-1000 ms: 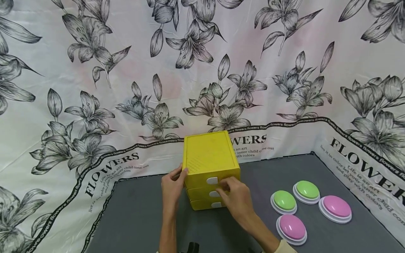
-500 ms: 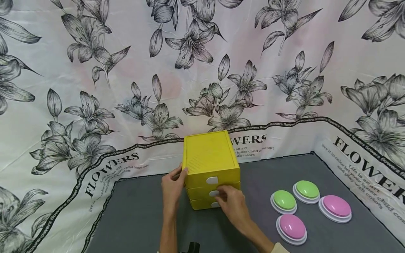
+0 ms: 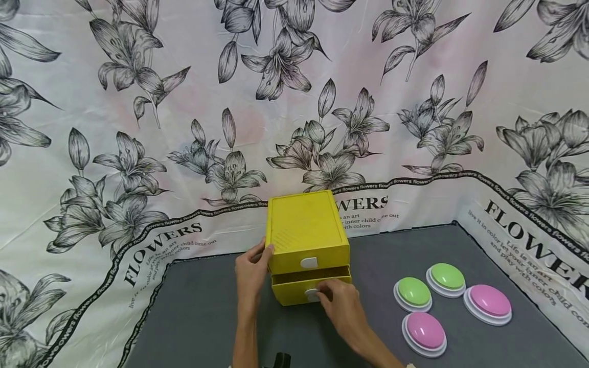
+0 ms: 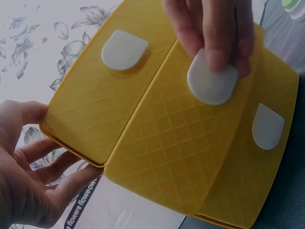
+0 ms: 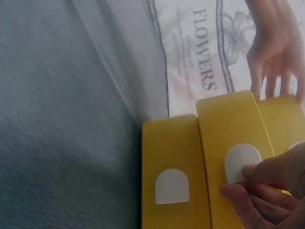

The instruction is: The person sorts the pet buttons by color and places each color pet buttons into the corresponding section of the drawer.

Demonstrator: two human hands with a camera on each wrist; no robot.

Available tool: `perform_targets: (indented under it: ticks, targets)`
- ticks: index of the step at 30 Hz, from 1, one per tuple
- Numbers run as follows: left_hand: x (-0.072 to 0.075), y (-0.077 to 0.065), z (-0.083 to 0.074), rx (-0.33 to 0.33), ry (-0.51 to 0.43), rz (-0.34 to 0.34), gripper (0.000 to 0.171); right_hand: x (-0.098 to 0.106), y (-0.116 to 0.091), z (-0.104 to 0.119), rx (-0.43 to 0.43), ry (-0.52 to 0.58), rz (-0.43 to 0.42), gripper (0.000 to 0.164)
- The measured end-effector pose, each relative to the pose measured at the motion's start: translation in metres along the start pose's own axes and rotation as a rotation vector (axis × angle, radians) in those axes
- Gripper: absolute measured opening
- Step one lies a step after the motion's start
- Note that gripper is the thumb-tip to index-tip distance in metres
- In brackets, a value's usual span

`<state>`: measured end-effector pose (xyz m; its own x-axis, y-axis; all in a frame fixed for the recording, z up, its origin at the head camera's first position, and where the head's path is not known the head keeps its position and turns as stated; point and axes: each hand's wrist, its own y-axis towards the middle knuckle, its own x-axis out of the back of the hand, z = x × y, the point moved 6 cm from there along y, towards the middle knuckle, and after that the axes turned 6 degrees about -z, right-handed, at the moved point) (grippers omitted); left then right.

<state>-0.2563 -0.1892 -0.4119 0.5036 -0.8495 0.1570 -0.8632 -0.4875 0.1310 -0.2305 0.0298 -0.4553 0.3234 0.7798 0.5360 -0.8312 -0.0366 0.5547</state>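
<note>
While the head view shows the yellow box in the middle of the frame, a little below the centre, the middle drawer stands partly out of it; the top drawer is closed above. The right hand pinches the white handle of this drawer between thumb and fingers; the left hand touches the left side of the box, and in the right wrist view, at upper right, its fingers look rather straight and apart from one another; so the two hands are well separated.

The left wrist view gives what the head view does not: the bottom drawer with its own handle, at the right of the frame; the right wrist view shows this handle also, at lower centre. Only the head view shows in full the two green buttons and the two pink buttons, at lower right on the grey table; behind rises a flowered cloth.

The inside of the drawer is a narrow dark strip, so I cannot tell what it contains; the top handle is cut by the right edge of the right wrist view; a black object at the bottom of the head view is cut off and unclear.
</note>
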Motion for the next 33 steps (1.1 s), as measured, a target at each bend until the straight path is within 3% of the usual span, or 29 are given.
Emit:
perform_targets:
  ticks: [10, 19, 26, 31, 33]
  targets:
    - [0.001, -0.001, 0.001, -0.009, -0.019, 0.008, 0.044, 0.015, -0.029, 0.02, 0.039, -0.09, 0.077, 0.019]
    - [-0.001, -0.003, 0.0, -0.022, -0.023, 0.015, 0.045, 0.022, -0.045, 0.024, 0.081, -0.117, 0.059, 0.022]
    - [0.0, -0.003, 0.0, -0.025, -0.028, 0.017, 0.045, 0.026, -0.05, 0.026, 0.16, -0.132, 0.031, 0.025]
    - [0.0, -0.003, 0.001, -0.023, -0.031, 0.02, 0.044, 0.027, -0.05, 0.025, 0.073, -0.1, 0.154, 0.022]
    - [0.0, -0.003, 0.001, -0.021, -0.029, 0.017, 0.045, 0.03, -0.05, 0.026, 0.044, -0.083, 0.163, 0.023]
